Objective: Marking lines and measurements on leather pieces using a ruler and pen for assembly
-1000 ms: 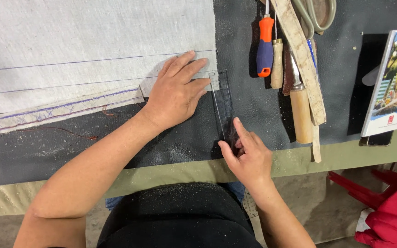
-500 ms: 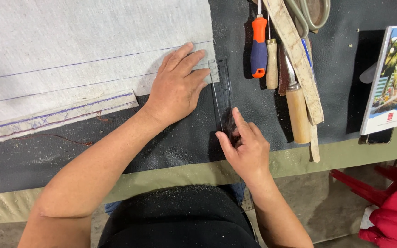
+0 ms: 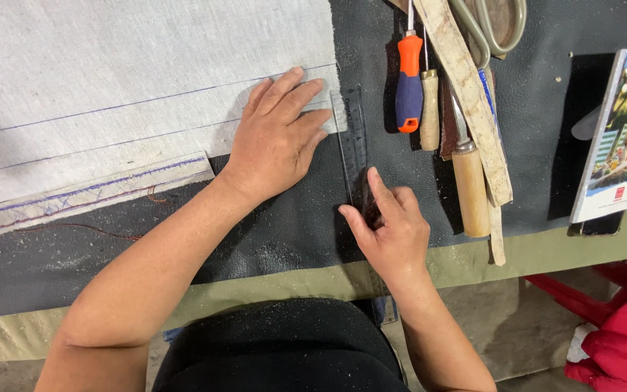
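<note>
On the worktop (image 3: 546,254), left hand (image 3: 277,141) presses its spread fingers on the clear ruler (image 3: 353,141) at the white fabric (image 3: 110,72) edge; right hand (image 3: 390,229) pinches a small dark tool there. Keep the ruler pinned flat, I'd say.

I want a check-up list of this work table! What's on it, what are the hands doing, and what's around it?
Surface: dark leather-like mat dusted with crumbs.
Job's things: white woven fabric sheet with blue lines; clear plastic ruler at its right edge.
Clutter: orange-and-blue handled screwdriver, wooden-handled tools, scissors, glossy booklet.
Hands: left hand flat on fabric; right hand pinching at ruler.
Cables: nothing seen.
Surroundings: red cloth.
</note>
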